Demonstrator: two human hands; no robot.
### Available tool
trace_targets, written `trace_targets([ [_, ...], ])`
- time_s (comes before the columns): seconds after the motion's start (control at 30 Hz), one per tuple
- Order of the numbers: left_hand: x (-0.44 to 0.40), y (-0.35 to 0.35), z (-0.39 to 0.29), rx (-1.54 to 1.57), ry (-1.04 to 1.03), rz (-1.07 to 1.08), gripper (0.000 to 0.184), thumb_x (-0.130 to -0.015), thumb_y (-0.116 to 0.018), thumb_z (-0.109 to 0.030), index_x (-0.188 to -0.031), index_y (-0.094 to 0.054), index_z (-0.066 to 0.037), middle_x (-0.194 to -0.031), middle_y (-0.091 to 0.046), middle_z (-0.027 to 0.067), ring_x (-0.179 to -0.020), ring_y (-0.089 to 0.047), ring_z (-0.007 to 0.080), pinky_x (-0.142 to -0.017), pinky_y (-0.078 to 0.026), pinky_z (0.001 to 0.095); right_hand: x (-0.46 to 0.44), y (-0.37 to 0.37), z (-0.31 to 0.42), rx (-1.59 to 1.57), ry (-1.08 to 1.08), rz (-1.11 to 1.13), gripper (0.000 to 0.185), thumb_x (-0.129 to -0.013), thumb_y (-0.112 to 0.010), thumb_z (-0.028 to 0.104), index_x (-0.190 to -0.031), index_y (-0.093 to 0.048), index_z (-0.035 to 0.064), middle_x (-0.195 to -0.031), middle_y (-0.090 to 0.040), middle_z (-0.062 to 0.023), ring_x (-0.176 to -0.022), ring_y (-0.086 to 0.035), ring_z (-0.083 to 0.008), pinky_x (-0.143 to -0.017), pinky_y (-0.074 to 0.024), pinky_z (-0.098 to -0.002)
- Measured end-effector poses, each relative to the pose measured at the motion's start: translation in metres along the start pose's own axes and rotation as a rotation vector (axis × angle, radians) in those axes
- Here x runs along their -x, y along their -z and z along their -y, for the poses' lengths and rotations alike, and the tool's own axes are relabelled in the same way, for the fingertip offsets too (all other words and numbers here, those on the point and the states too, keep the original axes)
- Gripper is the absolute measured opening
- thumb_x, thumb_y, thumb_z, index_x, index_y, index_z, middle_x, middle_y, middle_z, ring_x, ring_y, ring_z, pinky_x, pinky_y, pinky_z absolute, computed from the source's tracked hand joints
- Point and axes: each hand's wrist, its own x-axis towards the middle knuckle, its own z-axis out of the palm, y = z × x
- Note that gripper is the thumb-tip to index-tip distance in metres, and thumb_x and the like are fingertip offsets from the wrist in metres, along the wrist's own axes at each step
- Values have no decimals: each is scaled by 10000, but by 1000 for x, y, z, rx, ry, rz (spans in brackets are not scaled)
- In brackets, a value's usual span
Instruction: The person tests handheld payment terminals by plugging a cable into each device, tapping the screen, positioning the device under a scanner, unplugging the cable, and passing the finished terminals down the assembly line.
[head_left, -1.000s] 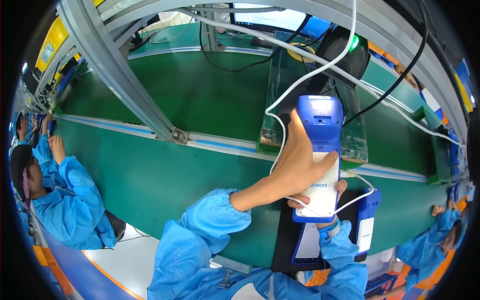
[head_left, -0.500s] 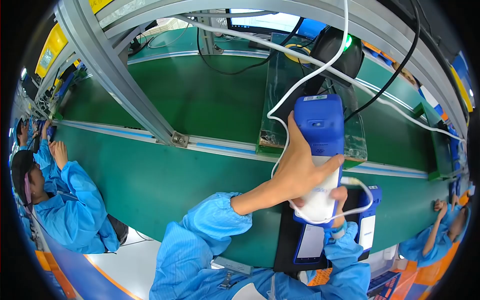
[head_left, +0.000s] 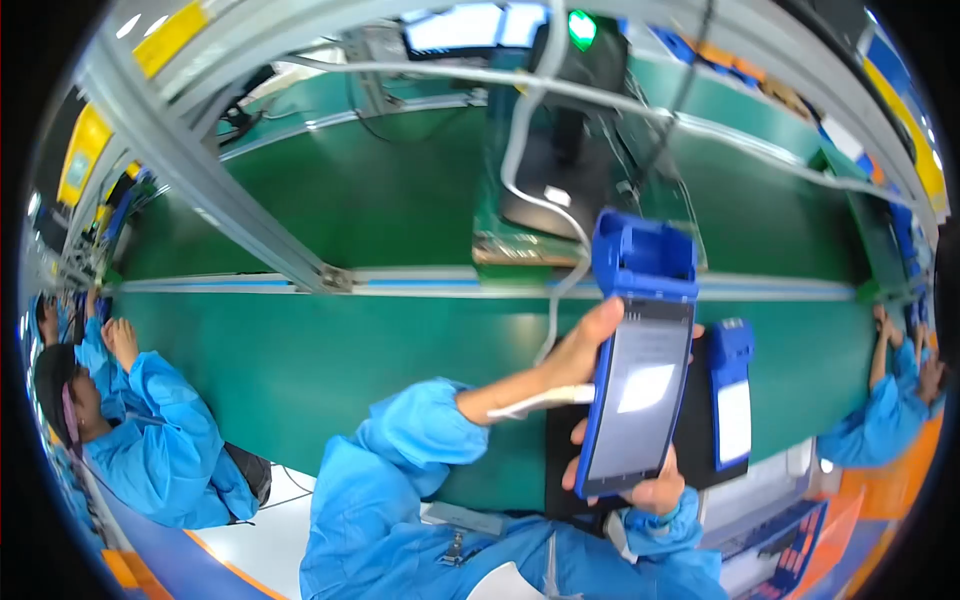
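A blue handheld terminal [head_left: 637, 400] is held above the bench with its lit screen facing up and its blue printer-like top end pointing away. My left hand [head_left: 585, 345] grips its upper left edge, thumb near the screen's corner. My right hand [head_left: 655, 485] holds the lower end from beneath, fingers showing at both sides. A white cable [head_left: 545, 400] plugs into the terminal's left side. On the black mat [head_left: 570, 455] to the right lies a second blue terminal [head_left: 734, 420], its white back up.
A black scanner [head_left: 580, 75] with a green light stands on a clear-topped platform [head_left: 500, 245] behind the hands. Metal frame bars [head_left: 230, 190] and loose cables cross overhead. One co-worker [head_left: 160, 430] sits at left, another [head_left: 880, 410] at right. A blue crate [head_left: 780, 555] sits low right.
The held terminal has been turned over, from white back to screen side. My hands have shifted their grip around it. The camera view has shifted, and the scanner appears further left.
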Motion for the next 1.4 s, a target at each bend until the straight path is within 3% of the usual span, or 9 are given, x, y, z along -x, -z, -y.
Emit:
trace_targets([
  [0.27, 14, -32, -25, -1015, 400, -32, 282, -954, -503, -240, -920, -607, 20, -578, -517, 19, -565, -534, 95, -516, -416, 268, 36, 46, 16, 233, 181, -95, 830, -699, -677, 86, -1391, -231, -21, -1228, -498, -262, -996, -621, -359, -811, -550, -431],
  [0.47, 15, -23, 12, -1153, 214, -102, 209, -935, -522, -175, -913, -599, 18, -569, -487, 16, -481, -357, 76, -443, -296, 254, 39, 57, 12, 162, 249, -138, 827, -823, -610, 416, -1402, -219, -27, -1263, -455, -278, -1102, -553, -394, -886, -508, -479],
  [0.57, 19, -19, 32, -983, 97, -231, 186, -925, -555, -131, -937, -622, 42, -612, -519, -16, -526, -385, 31, -458, -312, 218, 41, 68, 11, 4, 221, -19, 986, -846, -208, 751, -1416, -207, -53, -1348, -399, -282, -1141, -525, -414, -956, -452, -495],
  [0.7, 31, -18, 52, -921, 9, -280, 177, -890, -618, -136, -916, -673, 30, -582, -514, -15, -510, -380, 21, -458, -331, 218, 57, 82, 9, -117, 32, -120, 991, -838, -175, 762, -1410, -248, -44, -1350, -417, -262, -1124, -537, -420, -926, -462, -495],
  [0.8, 49, -3, 40, -1099, 117, -315, 146, -880, -628, -119, -863, -695, 10, -549, -559, 7, -494, -427, 25, -439, -335, 223, 65, 90, 11, -29, 93, -252, 811, -922, -258, 616, -1425, -232, -20, -1358, -418, -227, -1031, -586, -388, -881, -486, -480],
  [1.0, 89, 25, 40, -1120, 444, -283, 293, -960, -491, -260, -912, -618, -1, -678, -601, 75, -604, -552, 124, -559, -431, 280, 71, 64, 17, 1585, 262, -793, 510, -861, -566, 229, -1304, -493, -12, -1151, -426, -151, -1054, -478, -277, -965, -373, -387],
  [1.13, 100, 35, 56, -1201, 172, -234, 257, -979, -404, -188, -990, -585, -6, -669, -620, 88, -627, -623, 183, -580, -469, 324, 67, 90, -13, 1802, 194, -943, 526, -781, -635, 52, -1294, -523, 33, -1226, -382, -233, -1150, -417, -402, -975, -350, -442],
  [1.27, 91, 28, 49, -922, 536, -250, 259, -986, -401, -177, -958, -586, 1, -606, -613, 83, -566, -628, 186, -540, -504, 309, 51, 81, -30, 2125, 280, -969, 511, -798, -622, 86, -1288, -505, 3, -1246, -416, -261, -1147, -427, -395, -969, -348, -451],
  [1.4, 89, 24, 49, -918, 576, -242, 266, -994, -400, -175, -973, -568, 30, -638, -620, 85, -583, -630, 166, -554, -524, 295, 56, 65, -54, 1426, 307, -807, 765, -746, -621, 119, -1378, -251, -104, -1261, -422, -241, -1080, -466, -328, -904, -382, -389],
])
